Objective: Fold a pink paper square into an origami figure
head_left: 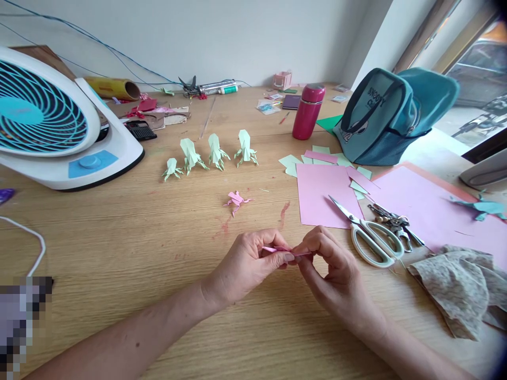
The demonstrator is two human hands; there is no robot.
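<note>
Between my two hands is a small folded piece of pink paper (270, 249), mostly covered by the fingers. My left hand (253, 264) pinches it from the left, thumb on the near side. At its right end my right hand (330, 266) is closed on it too, fingertips meeting those of the left. Beyond them a small pink origami figure (236, 199) with thin legs lies on the table. Farther back stand several pale green origami insects (216, 152) in a row. White-handled scissors (372, 237) lie right of my right hand, tips on a pink paper sheet (325, 190).
A white and blue fan (91, 140) stands at the left. Toward the back right are a magenta flask (308, 113) and a teal backpack (380, 116). Keys (396, 224), a crumpled cloth (459, 290) and a blue-green origami figure (483, 207) lie at the right.
</note>
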